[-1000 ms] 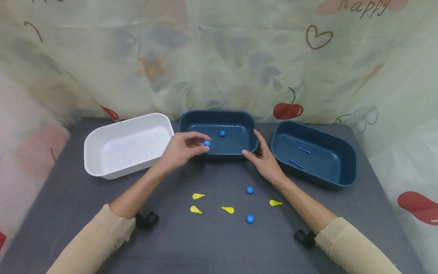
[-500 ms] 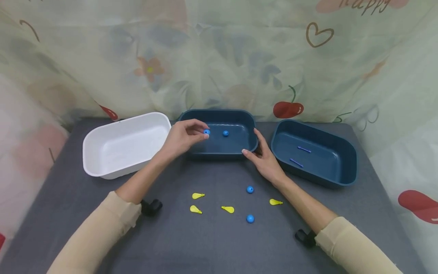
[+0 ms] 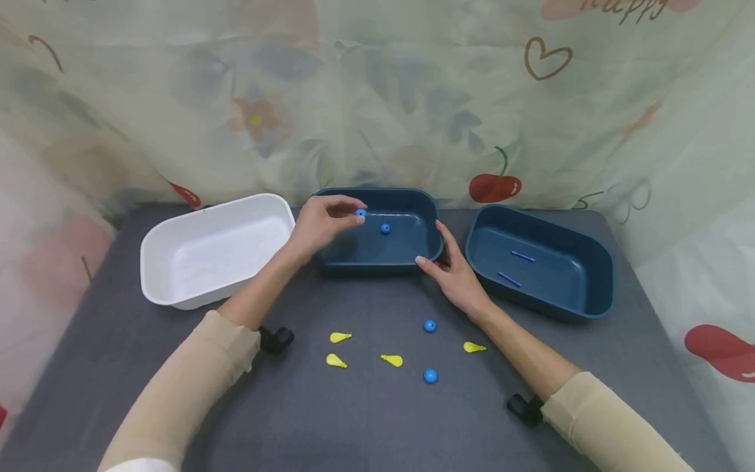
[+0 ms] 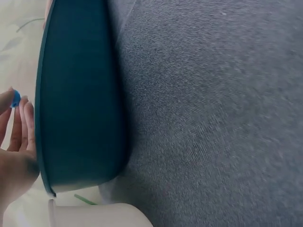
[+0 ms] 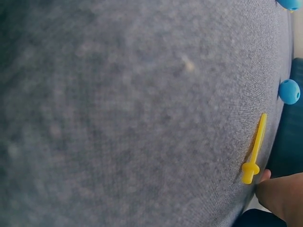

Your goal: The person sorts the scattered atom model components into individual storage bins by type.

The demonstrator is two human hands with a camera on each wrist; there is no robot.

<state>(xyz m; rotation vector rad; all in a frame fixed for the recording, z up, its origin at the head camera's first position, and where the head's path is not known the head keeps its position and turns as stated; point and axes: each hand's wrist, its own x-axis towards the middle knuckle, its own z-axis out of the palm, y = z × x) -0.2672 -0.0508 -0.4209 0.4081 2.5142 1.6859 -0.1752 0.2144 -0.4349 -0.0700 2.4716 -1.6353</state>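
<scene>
I record three bins along the back edge of the grey table (image 3: pixel 366 419), with the patterned curtain (image 3: pixel 366 98) rising directly behind. The white bin (image 3: pixel 183 301) sits just beside the left end of the dark blue middle bin (image 3: pixel 371 266); a narrow gap parts the latter from the right bin (image 3: pixel 566 311). A strip of tabletop separates the bins from the loose pieces.

Left hand (image 3: pixel 321 223): narrow, pinching a blue bead (image 3: pixel 360 213) between thumb and fingertips, above the middle bin's rim. Right hand (image 3: pixel 460 278): gripping the middle bin's right front corner, thumb on the front rim, occupying the gap.

A second bead (image 3: pixel 385 229) lies inside the middle bin. I count two table beads (image 3: pixel 430 376) and four yellow pieces (image 3: pixel 392 360) in front, the rightmost near the right forearm. Two purple sticks (image 3: pixel 522 256) lie in the right bin.
</scene>
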